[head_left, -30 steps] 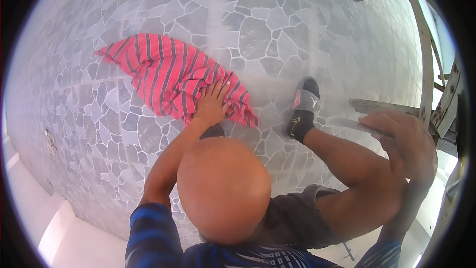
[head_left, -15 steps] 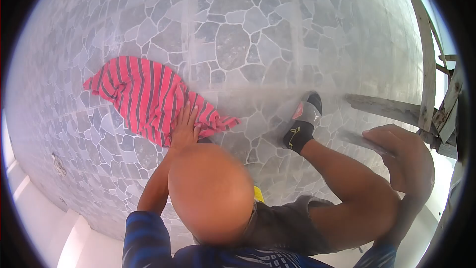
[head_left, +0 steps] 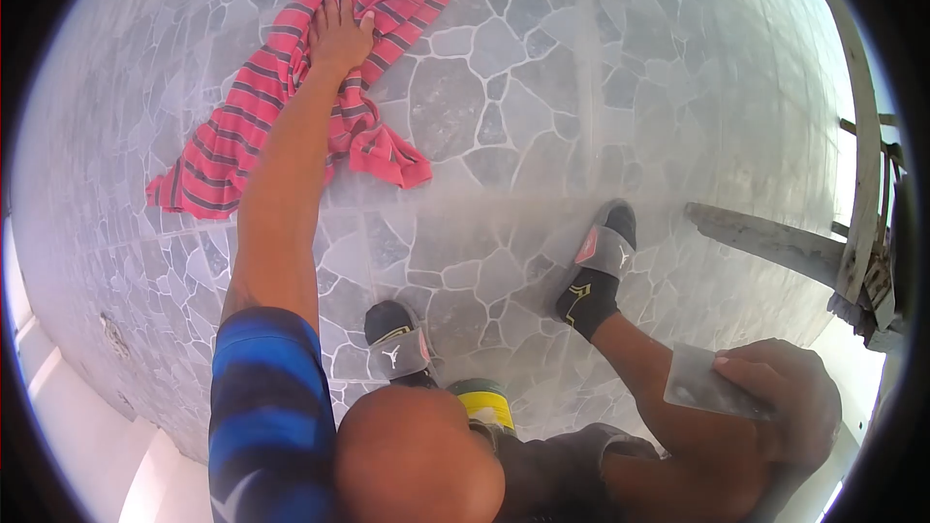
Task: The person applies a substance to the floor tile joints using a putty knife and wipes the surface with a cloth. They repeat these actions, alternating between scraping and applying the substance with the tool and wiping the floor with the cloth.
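Observation:
A red cloth with dark stripes [head_left: 232,140] lies bunched on the stone-patterned floor [head_left: 450,102] at the upper left. My left hand [head_left: 341,41] presses flat on its upper part, fingers spread and pointing away from me. At the lower right, my right hand [head_left: 780,392] is closed round a thin, flat grey plate [head_left: 712,389], held above my leg. The plate's far edge is hidden by the fingers.
Between my legs stands a container with a yellow band [head_left: 484,407]. My feet wear dark socks and slides [head_left: 399,349]. Weathered wooden beams [head_left: 765,237] stand on the right. A pale ledge [head_left: 73,397] runs along the lower left.
My left hand has moved forward, and the cloth has shifted up and changed its folds. My right hand is lower, with the plate turned more to view. The container now shows more.

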A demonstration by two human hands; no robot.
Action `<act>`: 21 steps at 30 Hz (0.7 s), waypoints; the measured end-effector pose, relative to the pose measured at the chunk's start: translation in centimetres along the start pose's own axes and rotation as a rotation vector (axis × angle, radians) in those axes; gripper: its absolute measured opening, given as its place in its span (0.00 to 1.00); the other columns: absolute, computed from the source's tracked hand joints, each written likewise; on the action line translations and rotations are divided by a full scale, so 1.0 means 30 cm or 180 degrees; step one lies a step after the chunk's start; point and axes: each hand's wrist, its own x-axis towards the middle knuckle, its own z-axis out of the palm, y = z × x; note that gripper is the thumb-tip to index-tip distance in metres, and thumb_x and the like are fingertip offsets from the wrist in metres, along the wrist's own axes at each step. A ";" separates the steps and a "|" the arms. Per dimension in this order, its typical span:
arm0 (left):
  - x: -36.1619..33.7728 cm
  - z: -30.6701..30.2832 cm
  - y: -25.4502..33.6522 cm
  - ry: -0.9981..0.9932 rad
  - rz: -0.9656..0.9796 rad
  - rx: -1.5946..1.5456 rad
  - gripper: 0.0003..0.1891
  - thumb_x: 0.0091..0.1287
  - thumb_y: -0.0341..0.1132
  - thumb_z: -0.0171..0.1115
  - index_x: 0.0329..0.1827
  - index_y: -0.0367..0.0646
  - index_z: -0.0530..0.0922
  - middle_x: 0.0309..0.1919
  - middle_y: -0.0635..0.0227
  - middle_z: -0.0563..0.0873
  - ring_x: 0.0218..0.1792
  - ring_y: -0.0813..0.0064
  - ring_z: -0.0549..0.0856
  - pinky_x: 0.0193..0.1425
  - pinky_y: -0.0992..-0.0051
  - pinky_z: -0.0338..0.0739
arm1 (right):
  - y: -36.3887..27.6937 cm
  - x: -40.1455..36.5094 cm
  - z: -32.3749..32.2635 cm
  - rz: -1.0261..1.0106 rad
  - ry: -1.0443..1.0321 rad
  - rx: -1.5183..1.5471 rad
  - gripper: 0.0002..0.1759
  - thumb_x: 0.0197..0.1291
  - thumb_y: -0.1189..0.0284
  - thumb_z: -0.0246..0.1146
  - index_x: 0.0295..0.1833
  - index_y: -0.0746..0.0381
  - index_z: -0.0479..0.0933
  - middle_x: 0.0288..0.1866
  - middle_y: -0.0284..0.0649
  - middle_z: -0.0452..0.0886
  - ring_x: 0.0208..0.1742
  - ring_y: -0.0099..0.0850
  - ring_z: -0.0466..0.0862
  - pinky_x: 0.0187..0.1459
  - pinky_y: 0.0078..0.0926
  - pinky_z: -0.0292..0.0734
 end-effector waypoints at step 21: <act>0.178 0.004 -0.007 0.0655 0.0839 0.0165 0.36 0.73 0.53 0.50 0.76 0.35 0.60 0.75 0.44 0.62 0.77 0.48 0.59 0.78 0.52 0.55 | 0.072 0.173 -0.030 0.0149 -0.0260 0.0046 0.18 0.53 0.79 0.65 0.51 0.58 0.82 0.45 0.41 0.85 0.46 0.41 0.84 0.48 0.35 0.78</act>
